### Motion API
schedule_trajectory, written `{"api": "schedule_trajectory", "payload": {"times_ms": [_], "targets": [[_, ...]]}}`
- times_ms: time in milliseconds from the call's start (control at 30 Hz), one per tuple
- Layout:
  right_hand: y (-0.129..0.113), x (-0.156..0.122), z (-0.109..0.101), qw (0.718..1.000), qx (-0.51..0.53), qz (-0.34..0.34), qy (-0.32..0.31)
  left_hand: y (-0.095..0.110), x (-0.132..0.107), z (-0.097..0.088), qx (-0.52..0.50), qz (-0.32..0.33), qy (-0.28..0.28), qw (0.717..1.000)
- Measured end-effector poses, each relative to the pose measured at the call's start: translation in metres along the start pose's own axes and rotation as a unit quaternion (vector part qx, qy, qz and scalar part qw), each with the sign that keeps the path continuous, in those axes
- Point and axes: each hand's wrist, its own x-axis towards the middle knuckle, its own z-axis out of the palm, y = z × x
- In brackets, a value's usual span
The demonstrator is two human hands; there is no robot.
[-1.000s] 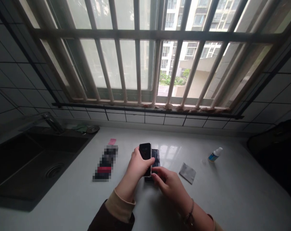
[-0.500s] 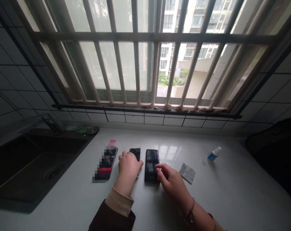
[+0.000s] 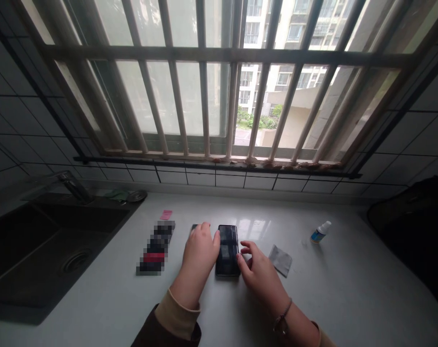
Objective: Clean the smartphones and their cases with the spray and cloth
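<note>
A black smartphone [image 3: 227,250] lies screen up on the counter between my two hands. My left hand [image 3: 200,250] rests over a second phone [image 3: 194,226], hiding all but its top corner. Its thumb reaches the left edge of the black phone, apart from the other fingers. On the other side, my right hand [image 3: 257,267] has its thumb at the phone's right edge and its fingers apart and slightly curled. Further left lies a third phone [image 3: 156,248], mostly blurred out by blocks. A grey cloth [image 3: 281,260] lies just beyond my right hand.
A small white bottle with a blue label [image 3: 320,233] stands to the right. A pink slip [image 3: 166,215] lies behind the left phone. The dark sink [image 3: 38,308] and tap [image 3: 74,187] are at left, a black object [image 3: 417,231] at far right. Window bars [image 3: 204,106] rise behind the counter [image 3: 335,299].
My left hand has shifted right, covering more of the middle phone and bringing its thumb to the black phone's edge. My right index finger has lifted off the black phone's screen.
</note>
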Motion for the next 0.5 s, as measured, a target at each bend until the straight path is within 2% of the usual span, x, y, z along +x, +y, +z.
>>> {"api": "schedule_trajectory", "payload": {"times_ms": [133,267,400,467,500], "targets": [[0.004,0.001,0.002,0.999,0.033,0.02,-0.004,0.013,-0.01,0.005,-0.069,-0.006,-0.082,0.994],[0.011,0.004,0.006,0.995,0.094,0.033,-0.013,0.016,-0.015,0.013,-0.084,-0.009,-0.095,0.992],[0.021,0.009,0.013,0.976,0.205,0.063,-0.037,0.012,-0.012,0.024,-0.165,-0.037,-0.103,0.98],[0.025,0.011,0.016,0.967,0.238,0.082,-0.036,0.009,-0.009,0.03,-0.251,-0.079,-0.096,0.96],[0.026,0.011,0.017,0.964,0.249,0.089,-0.033,0.007,-0.008,0.034,-0.309,-0.102,-0.091,0.941]]}}
